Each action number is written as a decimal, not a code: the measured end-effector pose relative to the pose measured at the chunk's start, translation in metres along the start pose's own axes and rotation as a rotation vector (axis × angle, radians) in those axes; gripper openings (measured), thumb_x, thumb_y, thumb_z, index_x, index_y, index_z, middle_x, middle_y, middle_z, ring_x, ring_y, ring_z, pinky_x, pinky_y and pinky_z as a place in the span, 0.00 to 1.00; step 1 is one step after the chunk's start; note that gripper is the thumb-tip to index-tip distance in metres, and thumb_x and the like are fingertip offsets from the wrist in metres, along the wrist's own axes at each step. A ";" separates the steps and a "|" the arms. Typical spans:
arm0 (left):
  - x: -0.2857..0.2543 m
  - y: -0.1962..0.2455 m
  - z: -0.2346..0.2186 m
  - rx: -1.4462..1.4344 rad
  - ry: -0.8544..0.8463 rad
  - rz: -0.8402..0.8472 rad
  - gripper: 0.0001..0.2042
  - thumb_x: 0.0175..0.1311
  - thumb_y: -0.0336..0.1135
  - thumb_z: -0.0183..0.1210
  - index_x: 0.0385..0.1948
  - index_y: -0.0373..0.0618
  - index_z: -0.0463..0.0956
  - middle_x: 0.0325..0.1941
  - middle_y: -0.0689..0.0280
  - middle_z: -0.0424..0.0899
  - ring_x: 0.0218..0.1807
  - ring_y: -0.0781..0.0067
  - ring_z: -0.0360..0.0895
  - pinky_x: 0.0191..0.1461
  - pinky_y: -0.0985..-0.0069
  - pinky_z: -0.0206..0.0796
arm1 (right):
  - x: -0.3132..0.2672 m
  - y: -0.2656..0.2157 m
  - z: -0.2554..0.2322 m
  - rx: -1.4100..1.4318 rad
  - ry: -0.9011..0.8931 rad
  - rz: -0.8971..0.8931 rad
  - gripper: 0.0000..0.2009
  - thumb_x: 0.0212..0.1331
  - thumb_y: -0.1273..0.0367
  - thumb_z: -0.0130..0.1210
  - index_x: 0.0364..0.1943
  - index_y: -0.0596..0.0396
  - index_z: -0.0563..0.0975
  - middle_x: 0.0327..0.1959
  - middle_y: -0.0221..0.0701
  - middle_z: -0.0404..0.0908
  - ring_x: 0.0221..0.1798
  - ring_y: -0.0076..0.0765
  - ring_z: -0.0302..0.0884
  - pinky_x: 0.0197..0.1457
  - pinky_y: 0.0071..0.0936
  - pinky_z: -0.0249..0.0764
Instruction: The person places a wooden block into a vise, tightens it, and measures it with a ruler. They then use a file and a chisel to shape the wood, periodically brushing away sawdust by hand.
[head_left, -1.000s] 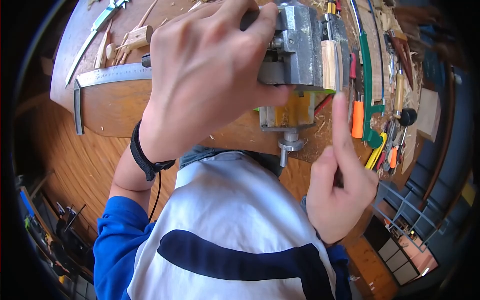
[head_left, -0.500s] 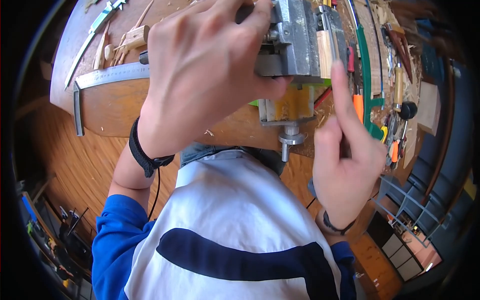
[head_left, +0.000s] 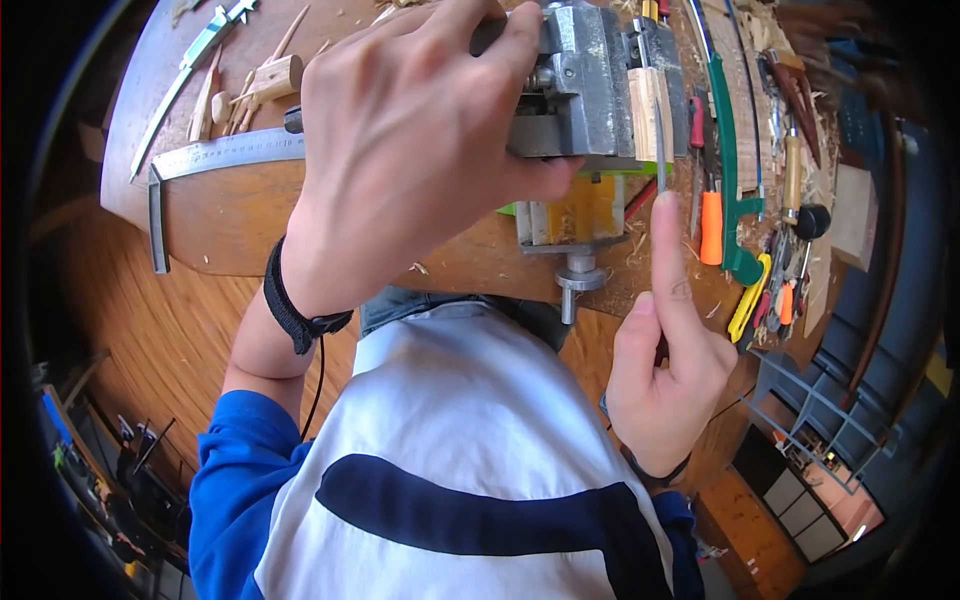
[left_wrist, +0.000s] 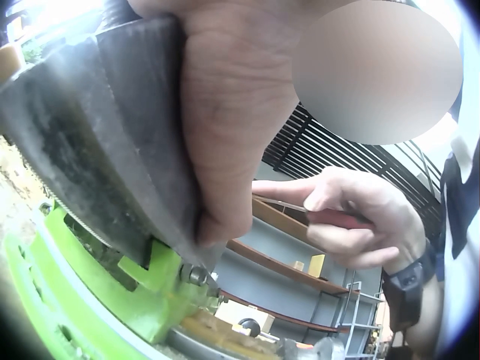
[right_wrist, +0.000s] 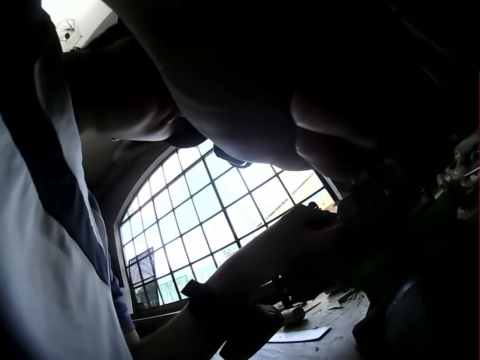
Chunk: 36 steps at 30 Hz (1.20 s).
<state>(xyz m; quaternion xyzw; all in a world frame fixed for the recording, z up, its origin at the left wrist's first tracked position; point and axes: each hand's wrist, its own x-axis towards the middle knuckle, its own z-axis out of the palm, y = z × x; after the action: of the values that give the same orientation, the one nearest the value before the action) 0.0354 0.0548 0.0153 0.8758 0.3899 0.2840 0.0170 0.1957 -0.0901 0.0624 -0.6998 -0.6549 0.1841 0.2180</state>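
Note:
A grey metal vise clamps a pale wooden piece upright at its right side. My left hand grips the vise, thumb against its near side and fingers over its top. Along the right of the wood lies a thin metal file. My right hand holds the file, index finger stretched along it and the other fingers curled around its red handle, seen in the left wrist view. The right wrist view is dark, with the file hidden there.
A steel square and carved wooden pieces lie to the left on the workbench. A green-handled saw, an orange-handled tool, a yellow cutter and wood shavings lie on the right. The vise's screw handle sticks out in front.
My right hand slid the file forward along the wood, then drew it back toward my body. The left hand has stayed on the vise.

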 end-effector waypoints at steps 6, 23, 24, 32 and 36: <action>0.000 -0.002 -0.002 -0.020 0.041 0.033 0.37 0.32 0.52 0.75 0.47 0.40 0.77 0.34 0.65 0.76 0.32 0.70 0.77 0.29 0.71 0.70 | -0.018 0.014 -0.008 0.154 -0.060 0.054 0.27 0.56 0.80 0.47 0.65 0.66 0.69 0.60 0.49 0.77 0.20 0.33 0.79 0.25 0.29 0.73; -0.005 0.004 -0.028 0.064 -0.301 -0.001 0.36 0.48 0.48 0.70 0.61 0.41 0.72 0.52 0.57 0.78 0.48 0.52 0.79 0.52 0.62 0.70 | 0.010 0.068 -0.033 0.626 0.007 0.316 0.11 0.72 0.72 0.42 0.48 0.61 0.75 0.28 0.24 0.72 0.26 0.12 0.64 0.23 0.17 0.60; -0.004 0.003 -0.030 0.049 -0.316 0.012 0.37 0.48 0.47 0.70 0.61 0.40 0.71 0.52 0.56 0.78 0.49 0.51 0.78 0.54 0.61 0.69 | 0.015 0.065 -0.034 0.534 -0.023 0.270 0.10 0.71 0.72 0.43 0.48 0.60 0.76 0.28 0.24 0.72 0.25 0.13 0.64 0.23 0.18 0.60; -0.007 -0.007 -0.032 -0.069 -0.373 0.070 0.42 0.44 0.39 0.72 0.66 0.37 0.66 0.55 0.52 0.74 0.54 0.49 0.72 0.58 0.59 0.66 | 0.036 0.034 -0.015 0.105 0.049 -0.053 0.04 0.68 0.74 0.52 0.42 0.60 0.76 0.28 0.40 0.77 0.27 0.44 0.78 0.32 0.34 0.72; -0.002 -0.013 -0.037 -0.079 -0.452 0.088 0.44 0.41 0.38 0.72 0.67 0.36 0.64 0.56 0.52 0.73 0.54 0.48 0.71 0.58 0.59 0.66 | 0.037 0.034 -0.019 -0.044 0.096 0.034 0.05 0.69 0.73 0.51 0.40 0.60 0.76 0.30 0.42 0.80 0.29 0.47 0.80 0.32 0.34 0.73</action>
<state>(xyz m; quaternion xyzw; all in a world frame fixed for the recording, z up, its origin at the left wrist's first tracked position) 0.0064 0.0556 0.0418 0.9319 0.3264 0.0961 0.1258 0.2368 -0.0558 0.0608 -0.7233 -0.6357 0.1396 0.2307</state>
